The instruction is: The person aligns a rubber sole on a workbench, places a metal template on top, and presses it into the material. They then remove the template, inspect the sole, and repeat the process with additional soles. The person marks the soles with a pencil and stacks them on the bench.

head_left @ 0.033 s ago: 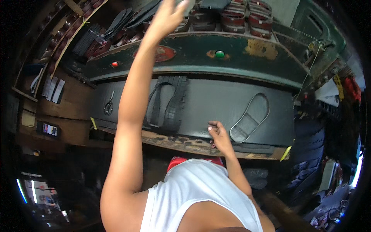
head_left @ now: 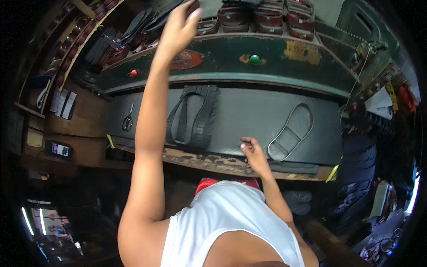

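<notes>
My left hand (head_left: 178, 33) stretches far over the green machine beam, among the reddish-brown cutting dies at the back. Its fingers are apart; nothing held shows plainly, though the fingertips reach the picture's upper rim. My right hand (head_left: 254, 153) hovers at or rests on the table's front edge, its fingers loosely bent, thumb and forefinger apart, with nothing visible in them. Right of it, a sole-shaped metal cutting die (head_left: 309, 116) lies on a dark sheet (head_left: 240, 111). To the left is a black ribbed rubber offcut (head_left: 205, 107) with a sole-shaped opening.
Scissors (head_left: 127, 122) lie left of my left forearm. The green beam (head_left: 222, 58) carries a green button (head_left: 254, 59) and a red button (head_left: 134, 73). Stacked dies (head_left: 269, 18) stand behind it. At far left are a phone (head_left: 60, 149) and pale strips (head_left: 66, 104).
My left hand has shifted slightly left and down in the picture. The whole view has moved a little; my right hand keeps its place by the table edge.
</notes>
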{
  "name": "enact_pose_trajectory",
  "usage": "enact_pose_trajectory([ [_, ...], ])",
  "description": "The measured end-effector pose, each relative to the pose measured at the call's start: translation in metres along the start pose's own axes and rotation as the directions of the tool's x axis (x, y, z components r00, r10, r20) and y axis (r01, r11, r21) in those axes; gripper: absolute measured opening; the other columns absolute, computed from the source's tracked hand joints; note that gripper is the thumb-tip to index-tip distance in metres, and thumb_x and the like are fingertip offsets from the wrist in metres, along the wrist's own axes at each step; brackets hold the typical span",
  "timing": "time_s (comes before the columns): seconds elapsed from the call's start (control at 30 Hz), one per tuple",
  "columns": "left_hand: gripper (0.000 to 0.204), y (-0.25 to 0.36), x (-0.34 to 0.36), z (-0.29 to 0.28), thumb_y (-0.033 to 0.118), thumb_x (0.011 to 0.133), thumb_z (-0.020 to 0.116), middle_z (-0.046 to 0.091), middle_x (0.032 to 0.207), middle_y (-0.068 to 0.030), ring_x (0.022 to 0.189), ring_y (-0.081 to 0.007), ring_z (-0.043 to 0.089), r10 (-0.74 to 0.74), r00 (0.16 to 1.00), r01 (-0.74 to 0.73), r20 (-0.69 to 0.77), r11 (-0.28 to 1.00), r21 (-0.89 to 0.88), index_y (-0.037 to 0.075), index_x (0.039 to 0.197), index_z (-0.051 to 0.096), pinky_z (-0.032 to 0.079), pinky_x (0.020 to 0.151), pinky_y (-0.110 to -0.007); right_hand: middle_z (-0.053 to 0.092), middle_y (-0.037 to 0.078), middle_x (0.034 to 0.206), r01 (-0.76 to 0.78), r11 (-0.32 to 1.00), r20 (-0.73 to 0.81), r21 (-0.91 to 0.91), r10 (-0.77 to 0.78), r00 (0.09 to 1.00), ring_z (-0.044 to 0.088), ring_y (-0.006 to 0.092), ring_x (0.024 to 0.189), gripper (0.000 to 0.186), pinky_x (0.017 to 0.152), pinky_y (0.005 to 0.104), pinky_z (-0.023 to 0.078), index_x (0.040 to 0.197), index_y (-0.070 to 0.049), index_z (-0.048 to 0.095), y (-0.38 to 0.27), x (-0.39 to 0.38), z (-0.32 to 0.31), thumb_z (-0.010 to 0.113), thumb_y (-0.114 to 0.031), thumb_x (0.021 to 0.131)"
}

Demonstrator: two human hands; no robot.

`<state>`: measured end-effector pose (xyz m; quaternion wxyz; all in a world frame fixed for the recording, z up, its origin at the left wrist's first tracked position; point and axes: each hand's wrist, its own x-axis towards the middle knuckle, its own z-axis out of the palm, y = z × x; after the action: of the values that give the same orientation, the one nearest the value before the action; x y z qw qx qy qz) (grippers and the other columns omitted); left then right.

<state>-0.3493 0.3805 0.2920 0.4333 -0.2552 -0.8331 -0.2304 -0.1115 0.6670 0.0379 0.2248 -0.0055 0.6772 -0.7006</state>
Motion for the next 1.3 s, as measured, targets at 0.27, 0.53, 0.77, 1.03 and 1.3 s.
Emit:
enact_pose_trajectory([
  [0.27, 0.058, 0.023, -0.361, -0.157, 0.044, 0.105, 0.052, 0.065, 0.126, -0.0193, 0.119, -0.0241, 0.061, -0.849, 0.207, 0.967, 0.487, 0.252, 0.03, -0.004, 0.138, 0.054, 0.047, 0.099, -0.035, 0.062, 0.023, 0.128, 0.303, 0.917, 0.021, -0.259, -0.309, 0.951, 0.06, 0.0342, 0.122, 0.053, 0.105, 0.0416, 0.046, 0.128, 0.004, 0.061, 0.024, 0.012, 0.064, 0.075, -0.031, 0.091],
  [0.53, 0.038, 0.036, -0.466, -0.102, 0.032, 0.102, 0.062, 0.062, 0.09, -0.0105, 0.082, -0.0174, 0.051, -0.798, 0.525, 0.848, 0.296, 0.463, -0.257, -0.006, 0.105, 0.058, 0.044, 0.075, -0.032, 0.063, 0.032, 0.085, 0.26, 0.853, -0.234, -0.453, -0.395, 0.888, 0.059, 0.0436, 0.076, 0.06, 0.071, 0.0466, 0.047, 0.086, 0.01, 0.061, 0.057, 0.049, 0.181, 0.074, -0.048, 0.089],
  [0.77, 0.03, 0.13, -0.456, -0.173, 0.024, 0.1, 0.061, 0.059, 0.072, -0.0199, 0.065, -0.0337, 0.054, -0.709, 0.652, 0.755, 0.269, 0.579, -0.306, -0.004, 0.09, 0.058, 0.046, 0.066, -0.044, 0.071, 0.02, 0.086, 0.32, 0.824, -0.168, -0.468, -0.439, 0.883, 0.068, 0.0328, 0.079, 0.041, 0.075, 0.0424, 0.052, 0.101, 0.002, 0.069, 0.043, -0.071, 0.179, 0.069, -0.038, 0.094],
  [1.03, 0.017, 0.229, -0.561, -0.266, 0.013, 0.092, 0.067, 0.065, 0.075, -0.019, 0.067, -0.0287, 0.066, -0.736, 0.329, 0.944, 0.592, 0.257, -0.205, -0.001, 0.087, 0.058, 0.049, 0.063, -0.042, 0.075, 0.015, 0.105, -0.154, 0.893, 0.057, -0.422, 0.196, 0.979, 0.07, 0.0228, 0.099, 0.039, 0.087, 0.0371, 0.054, 0.112, 0.002, 0.072, 0.121, -0.217, 0.189, 0.08, -0.025, 0.086],
  [1.3, 0.026, 0.174, -0.637, -0.205, 0.007, 0.094, 0.06, 0.066, 0.109, -0.0244, 0.109, -0.0384, 0.066, -0.7, 0.256, 0.964, 0.667, 0.239, -0.119, -0.002, 0.118, 0.053, 0.051, 0.096, -0.042, 0.048, 0.031, 0.146, -0.024, 0.866, -0.245, -0.499, -0.114, 0.963, 0.052, 0.042, 0.133, 0.093, 0.111, 0.0468, 0.043, 0.147, 0.007, 0.039, 0.117, -0.143, 0.173, 0.088, -0.026, 0.074],
])
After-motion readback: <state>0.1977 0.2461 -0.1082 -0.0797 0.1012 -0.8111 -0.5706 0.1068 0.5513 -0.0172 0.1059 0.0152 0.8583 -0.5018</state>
